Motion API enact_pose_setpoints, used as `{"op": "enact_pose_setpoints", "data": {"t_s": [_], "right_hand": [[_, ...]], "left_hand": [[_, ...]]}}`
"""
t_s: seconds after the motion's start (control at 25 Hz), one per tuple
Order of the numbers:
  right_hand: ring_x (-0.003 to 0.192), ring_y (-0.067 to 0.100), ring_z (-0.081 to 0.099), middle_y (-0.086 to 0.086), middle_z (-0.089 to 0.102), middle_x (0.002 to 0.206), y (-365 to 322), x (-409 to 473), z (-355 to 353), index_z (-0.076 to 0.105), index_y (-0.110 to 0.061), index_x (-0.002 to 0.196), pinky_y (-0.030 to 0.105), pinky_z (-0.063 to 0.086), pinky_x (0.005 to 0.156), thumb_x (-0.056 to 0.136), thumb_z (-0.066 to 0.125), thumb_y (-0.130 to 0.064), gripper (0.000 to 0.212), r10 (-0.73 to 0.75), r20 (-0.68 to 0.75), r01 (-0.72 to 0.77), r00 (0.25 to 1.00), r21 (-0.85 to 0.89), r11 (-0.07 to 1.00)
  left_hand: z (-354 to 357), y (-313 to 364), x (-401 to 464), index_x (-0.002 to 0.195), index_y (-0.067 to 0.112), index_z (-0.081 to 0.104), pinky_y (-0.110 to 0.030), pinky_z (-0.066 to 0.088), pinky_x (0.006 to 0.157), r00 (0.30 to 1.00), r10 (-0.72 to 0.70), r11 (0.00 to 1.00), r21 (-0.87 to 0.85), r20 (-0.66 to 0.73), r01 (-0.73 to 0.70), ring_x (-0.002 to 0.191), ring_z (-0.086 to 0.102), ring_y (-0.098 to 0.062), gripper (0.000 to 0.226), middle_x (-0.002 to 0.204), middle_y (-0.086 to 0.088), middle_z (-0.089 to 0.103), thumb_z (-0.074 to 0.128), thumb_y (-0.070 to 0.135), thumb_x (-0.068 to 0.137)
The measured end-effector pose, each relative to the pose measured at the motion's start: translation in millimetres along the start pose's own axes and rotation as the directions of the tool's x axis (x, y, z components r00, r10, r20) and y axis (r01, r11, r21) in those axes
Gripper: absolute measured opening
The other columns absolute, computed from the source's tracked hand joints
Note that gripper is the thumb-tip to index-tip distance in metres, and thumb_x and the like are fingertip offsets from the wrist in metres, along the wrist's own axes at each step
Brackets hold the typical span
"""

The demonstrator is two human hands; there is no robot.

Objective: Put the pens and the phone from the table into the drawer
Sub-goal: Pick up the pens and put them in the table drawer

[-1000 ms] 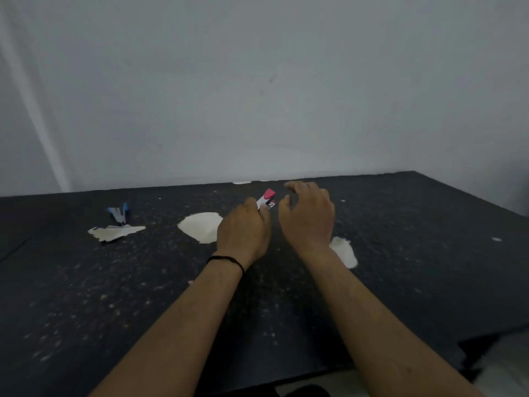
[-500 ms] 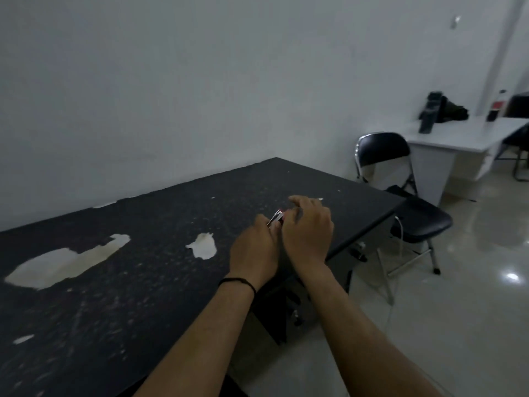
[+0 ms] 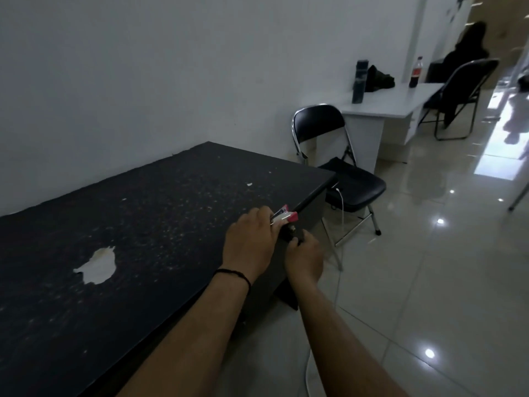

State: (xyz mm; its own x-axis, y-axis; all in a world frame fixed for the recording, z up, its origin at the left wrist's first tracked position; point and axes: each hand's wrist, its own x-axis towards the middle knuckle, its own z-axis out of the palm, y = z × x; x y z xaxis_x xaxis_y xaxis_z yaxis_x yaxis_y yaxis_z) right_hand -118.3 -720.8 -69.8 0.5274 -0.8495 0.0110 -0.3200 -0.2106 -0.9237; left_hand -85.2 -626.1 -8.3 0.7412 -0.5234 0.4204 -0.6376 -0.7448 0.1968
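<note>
The big black table fills the left side, with a white worn patch on its top. A black folding chair stands just past the table's far corner, and a white cable hangs down beside it. The drawer front is the dark panel under the table edge, and it looks closed.

The left hand rests over the table edge. Its fingers are curled tight around the pens, and only the red ends stick out. The right hand is lower, in front of the drawer. Its fingers are bent around something small and dark there, most likely the drawer handle, but it is too dim to be sure. I cannot see the phone anywhere, so I cannot tell where it is.

Here is what could go wrong. The drawer may stick, and a hard pull could make the right hand slip off. The left hand is right above the drawer, so the pens could get bumped when the drawer comes out. The pens are bunched in one fist, so one could slide loose and drop to the shiny floor. If the drawer opens only a little, the pens might hit its edge and not go in.
</note>
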Motion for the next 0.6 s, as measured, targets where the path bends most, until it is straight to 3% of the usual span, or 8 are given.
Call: {"op": "enact_pose_setpoints", "data": {"t_s": [0.08,0.24,0.4,0.52,0.6], "right_hand": [[0.088,0.015,0.059,0.007,0.069,0.114,4,8,9,0.067,-0.016,0.12,0.027,0.041,0.067,0.101,0.047,-0.018,0.028,0.014,0.035,-0.016,0.999,0.042,0.999],[0.081,0.008,0.054,0.004,0.07,0.113,12,21,15,0.068,-0.016,0.116,0.016,0.034,0.055,0.097,0.056,-0.013,0.023,0.079,0.021,-0.08,0.997,0.095,0.992],[0.082,0.008,0.056,0.002,0.071,0.113,17,28,10,0.07,-0.019,0.115,0.018,0.038,0.058,0.095,0.06,-0.014,0.023,0.135,0.056,-0.14,0.989,0.103,0.985],[0.083,0.013,0.062,0.003,0.073,0.109,24,24,-1,0.073,-0.018,0.113,0.021,0.042,0.062,0.094,0.06,-0.013,0.024,0.194,0.002,-0.192,0.981,0.161,0.968],[0.074,0.011,0.059,0.004,0.074,0.104,32,19,-14,0.074,-0.019,0.111,0.018,0.039,0.057,0.094,0.059,-0.012,0.024,0.233,-0.053,-0.22,0.971,0.189,0.957]], "left_hand": [[5,-5,-1,0.109,0.018,0.053,-0.037,0.05,0.077,0.999,0.047,0.998,0.039,-0.02,-0.046,0.085,0.051,-0.017,0.035,0.101,-0.002,0.054,0.032,0.046,0.101],[10,-9,-4,0.109,0.018,0.053,-0.036,0.049,0.076,0.997,0.056,0.998,0.027,-0.051,-0.054,0.084,0.049,-0.017,0.038,0.101,-0.002,0.052,0.03,0.046,0.099],[8,-8,-3,0.113,0.019,0.053,-0.032,0.048,0.076,0.998,0.018,1.0,0.025,-0.054,-0.016,0.085,0.047,-0.014,0.033,0.103,-0.001,0.052,0.035,0.044,0.101],[8,-8,-5,0.115,0.017,0.054,-0.034,0.047,0.078,0.998,0.023,1.0,0.001,-0.052,-0.023,0.088,0.047,-0.017,0.032,0.107,-0.003,0.052,0.038,0.041,0.102],[8,-10,-4,0.113,0.015,0.055,-0.035,0.046,0.078,0.998,0.019,0.999,-0.042,-0.054,-0.021,0.09,0.047,-0.018,0.032,0.106,-0.005,0.053,0.04,0.04,0.101]]}}
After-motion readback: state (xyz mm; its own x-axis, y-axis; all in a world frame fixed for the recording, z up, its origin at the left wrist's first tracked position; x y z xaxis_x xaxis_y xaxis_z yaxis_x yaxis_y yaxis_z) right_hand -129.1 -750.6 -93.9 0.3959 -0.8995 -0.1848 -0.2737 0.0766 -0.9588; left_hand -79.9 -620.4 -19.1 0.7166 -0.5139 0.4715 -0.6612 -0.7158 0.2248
